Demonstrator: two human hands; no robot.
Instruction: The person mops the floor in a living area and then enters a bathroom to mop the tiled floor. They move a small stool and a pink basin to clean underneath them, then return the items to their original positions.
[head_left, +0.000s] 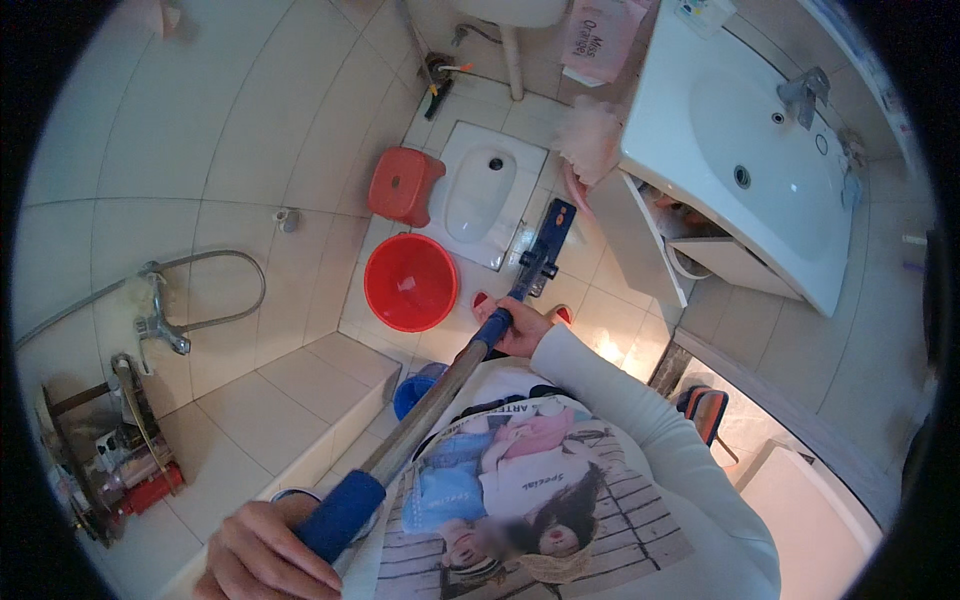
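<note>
A mop with a metal handle and blue grips slants across my body, its flat blue head down on the tiled floor beside the white squat toilet. My left hand, at the lower left, is closed around the upper blue grip. Further down the handle, my right hand holds the lower blue part above my slippers. A red bucket stands left of the mop head, touching or close to the squat toilet. The far side of the mop head's clamp is hidden.
A red plastic stool stands behind the bucket and a blue bucket close to my legs. On the right is a washbasin above a cabinet with an open door. A tiled ledge and a wall-mounted tap are on the left.
</note>
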